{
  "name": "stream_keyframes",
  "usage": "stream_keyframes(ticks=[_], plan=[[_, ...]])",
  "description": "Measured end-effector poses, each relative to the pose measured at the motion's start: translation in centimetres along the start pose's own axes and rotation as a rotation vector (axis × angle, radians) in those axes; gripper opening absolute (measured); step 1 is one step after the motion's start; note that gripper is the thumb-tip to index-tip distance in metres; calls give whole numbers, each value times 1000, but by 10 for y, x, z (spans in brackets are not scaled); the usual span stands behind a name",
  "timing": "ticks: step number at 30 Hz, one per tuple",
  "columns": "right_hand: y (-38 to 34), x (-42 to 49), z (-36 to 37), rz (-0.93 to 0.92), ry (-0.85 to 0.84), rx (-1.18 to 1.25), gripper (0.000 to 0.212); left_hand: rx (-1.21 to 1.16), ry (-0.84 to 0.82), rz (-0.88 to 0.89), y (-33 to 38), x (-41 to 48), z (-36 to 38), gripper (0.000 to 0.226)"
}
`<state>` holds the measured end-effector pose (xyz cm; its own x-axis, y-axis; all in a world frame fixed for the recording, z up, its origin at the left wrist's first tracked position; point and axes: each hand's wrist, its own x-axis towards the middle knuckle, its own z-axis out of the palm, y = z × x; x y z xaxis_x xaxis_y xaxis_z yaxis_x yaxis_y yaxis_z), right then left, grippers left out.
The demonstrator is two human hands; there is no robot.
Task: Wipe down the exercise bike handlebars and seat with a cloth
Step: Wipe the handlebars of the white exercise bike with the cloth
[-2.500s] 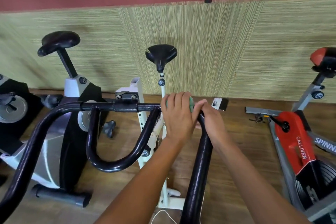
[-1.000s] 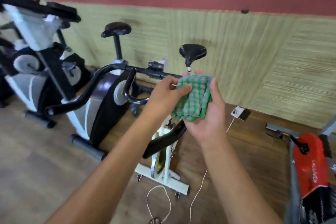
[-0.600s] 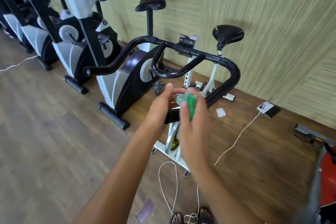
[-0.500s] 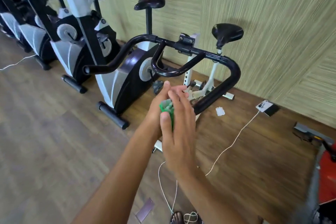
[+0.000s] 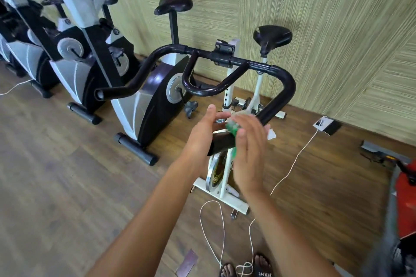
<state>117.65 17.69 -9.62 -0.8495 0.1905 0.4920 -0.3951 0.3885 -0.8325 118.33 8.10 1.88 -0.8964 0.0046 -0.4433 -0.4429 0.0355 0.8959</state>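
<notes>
Since 0.5 s ago I see both hands lower, flat-fingered, left hand (image 5: pixel 202 135) and right hand (image 5: pixel 248 141) sandwiching the cloth (image 5: pixel 233 129) around the near handlebar end (image 5: pixel 221 143), bar running away up-right.

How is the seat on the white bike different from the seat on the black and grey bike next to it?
The white bike's seat sits on a thin white post; the black and grey bike's seat sits on a black post. The white bike's seat appears lower in the picture and nearer the handlebars; the other stands to its left. Both are black padded saddles.

Bright even light, motion-blurred hands, wide-angle edge distortion
</notes>
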Motion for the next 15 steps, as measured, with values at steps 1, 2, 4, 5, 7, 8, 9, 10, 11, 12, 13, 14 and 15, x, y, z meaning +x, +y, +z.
stream_keyframes(ticks=[1,2,4,5,7,8,9,10,11,12,13,14,15], plan=[[10,4,-5,-12,25,-60,49,39,11,-1,0,2,0,51],[15,9,-8,-25,23,-99,48,82,20,5,1,1,1,50],[18,9,-7,9,19,-57,44,157,50,-2,4,3,-2,48],[15,4,-5,0,7,-23,44,210,80,-12,2,6,-3,47],[11,-12,0,-57,-19,-22,44,593,172,92,1,14,-6,44],[14,-15,-3,-107,-41,-41,44,875,294,162,5,16,-5,38],[25,-9,-9,-161,-75,-72,43,1079,448,274,10,16,0,33],[38,1,-15,-220,-96,-125,42,1148,561,383,15,14,9,32],[52,15,-22,-251,-113,-183,41,1117,622,476,21,11,21,32],[67,31,-30,-245,-115,-229,42,1049,641,545,26,11,35,32],[81,50,-37,-216,-104,-246,43,1009,633,577,25,17,49,32],[93,66,-44,-188,-92,-235,45,994,614,567,24,25,63,30],[100,78,-49,-170,-94,-205,45,991,585,517,20,36,77,27]])
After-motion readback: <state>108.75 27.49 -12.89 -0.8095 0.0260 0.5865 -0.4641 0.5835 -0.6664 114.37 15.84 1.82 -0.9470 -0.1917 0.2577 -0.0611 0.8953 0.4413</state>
